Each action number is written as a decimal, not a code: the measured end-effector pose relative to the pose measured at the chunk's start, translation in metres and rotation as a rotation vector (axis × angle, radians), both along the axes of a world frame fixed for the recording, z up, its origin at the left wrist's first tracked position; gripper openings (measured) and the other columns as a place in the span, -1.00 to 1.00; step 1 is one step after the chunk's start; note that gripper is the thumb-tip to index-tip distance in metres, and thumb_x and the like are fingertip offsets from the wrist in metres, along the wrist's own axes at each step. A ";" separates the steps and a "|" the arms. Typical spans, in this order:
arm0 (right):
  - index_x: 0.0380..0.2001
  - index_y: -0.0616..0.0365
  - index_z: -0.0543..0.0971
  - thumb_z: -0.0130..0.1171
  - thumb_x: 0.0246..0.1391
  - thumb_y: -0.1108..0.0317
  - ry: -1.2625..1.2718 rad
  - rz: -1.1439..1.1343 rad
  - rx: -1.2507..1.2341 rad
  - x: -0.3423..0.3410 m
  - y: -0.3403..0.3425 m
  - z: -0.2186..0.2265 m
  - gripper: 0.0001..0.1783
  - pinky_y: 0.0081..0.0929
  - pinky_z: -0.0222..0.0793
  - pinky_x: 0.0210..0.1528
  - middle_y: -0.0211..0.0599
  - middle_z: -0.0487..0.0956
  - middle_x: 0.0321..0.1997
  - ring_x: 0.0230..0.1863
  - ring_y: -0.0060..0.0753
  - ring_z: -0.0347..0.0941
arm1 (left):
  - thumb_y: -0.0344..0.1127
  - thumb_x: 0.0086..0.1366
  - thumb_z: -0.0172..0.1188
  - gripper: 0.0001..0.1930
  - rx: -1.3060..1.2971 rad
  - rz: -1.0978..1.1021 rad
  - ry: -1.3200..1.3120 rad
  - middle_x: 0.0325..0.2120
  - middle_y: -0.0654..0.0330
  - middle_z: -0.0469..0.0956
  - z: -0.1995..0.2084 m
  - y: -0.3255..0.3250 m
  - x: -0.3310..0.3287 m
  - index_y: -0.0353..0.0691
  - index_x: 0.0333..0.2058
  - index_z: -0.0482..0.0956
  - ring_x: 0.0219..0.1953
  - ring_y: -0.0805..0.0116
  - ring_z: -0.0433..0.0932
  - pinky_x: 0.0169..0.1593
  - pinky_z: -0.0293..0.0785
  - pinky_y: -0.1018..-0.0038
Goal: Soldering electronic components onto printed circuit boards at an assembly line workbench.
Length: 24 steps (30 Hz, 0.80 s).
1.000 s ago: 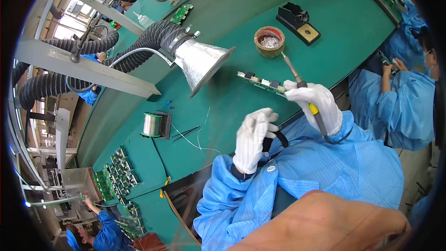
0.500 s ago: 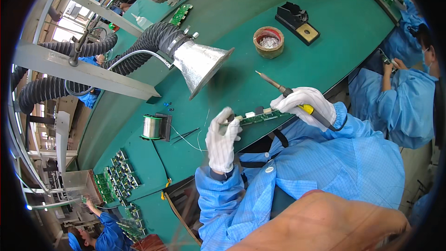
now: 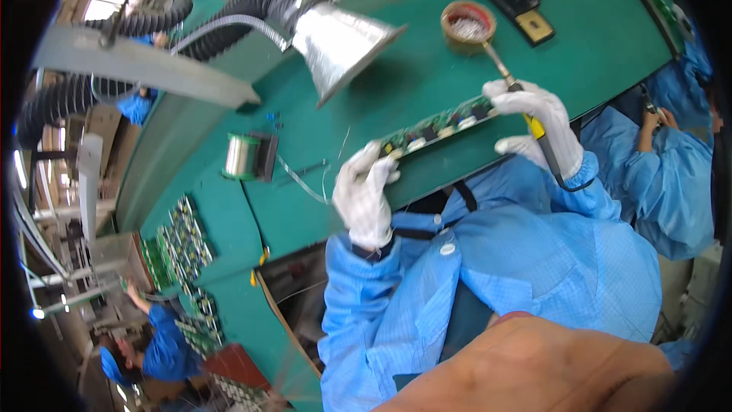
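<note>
At the near edge of the green workbench [image 3: 457,76], the white-gloved left hand [image 3: 364,192] pinches one end of a long green circuit board [image 3: 438,123]; the white-gloved right hand [image 3: 537,118] grips the other end, fist closed around a yellow-handled soldering iron [image 3: 512,85].

My left grip [image 3: 364,197] has taken the circuit board's [image 3: 438,123] near end; my right grip [image 3: 537,118] swung the soldering iron [image 3: 512,84] toward the upper right tin [image 3: 467,25].

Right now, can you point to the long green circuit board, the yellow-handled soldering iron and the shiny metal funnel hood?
long green circuit board [image 3: 436,125], head view, middle of its top.
yellow-handled soldering iron [image 3: 500,69], head view, metal shaft.
shiny metal funnel hood [image 3: 343,44], head view, outer cone wall.
</note>
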State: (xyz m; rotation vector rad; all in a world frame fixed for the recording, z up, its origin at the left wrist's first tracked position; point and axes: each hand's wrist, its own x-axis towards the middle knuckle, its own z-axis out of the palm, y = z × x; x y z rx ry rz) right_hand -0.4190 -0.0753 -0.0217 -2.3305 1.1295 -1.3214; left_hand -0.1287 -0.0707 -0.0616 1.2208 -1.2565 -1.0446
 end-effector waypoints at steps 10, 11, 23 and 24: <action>-0.13 0.22 0.57 0.45 -0.12 0.46 0.079 -0.126 0.100 0.005 0.011 -0.029 -0.58 -0.30 0.52 0.01 -0.12 0.68 -0.06 -0.07 -0.07 0.64 | -0.48 0.16 0.38 -0.21 -0.068 -0.114 -0.302 0.13 -0.06 0.47 0.001 0.011 0.005 -0.25 0.35 0.22 -0.22 0.29 0.66 -0.12 0.62 0.47; -0.13 0.21 0.58 0.46 -0.12 0.44 0.112 -0.148 0.072 0.004 0.012 -0.030 -0.57 -0.30 0.52 0.01 -0.13 0.68 -0.06 -0.07 -0.07 0.64 | -0.50 0.18 0.36 -0.23 -0.057 -0.116 -0.285 0.15 -0.06 0.45 0.000 0.012 0.007 -0.26 0.35 0.21 -0.22 0.29 0.66 -0.12 0.63 0.48; -0.11 0.18 0.56 0.47 -0.10 0.39 0.101 -0.240 0.044 -0.002 0.018 -0.046 -0.55 -0.33 0.55 -0.01 -0.16 0.68 -0.06 -0.07 -0.15 0.64 | -0.57 0.26 0.20 -0.61 -0.230 -0.087 -0.386 0.14 -0.05 0.48 -0.019 0.007 0.012 -0.21 0.07 0.56 0.16 0.12 0.51 0.14 0.54 0.33; -0.10 0.19 0.54 0.47 -0.09 0.40 0.058 -0.254 0.034 -0.002 0.018 -0.048 -0.55 -0.34 0.56 0.00 -0.15 0.68 -0.06 -0.06 -0.15 0.64 | -0.58 0.24 0.20 -0.60 -0.224 -0.085 -0.386 0.13 -0.04 0.48 -0.019 0.007 0.010 -0.18 0.06 0.57 0.19 0.10 0.49 0.19 0.51 0.31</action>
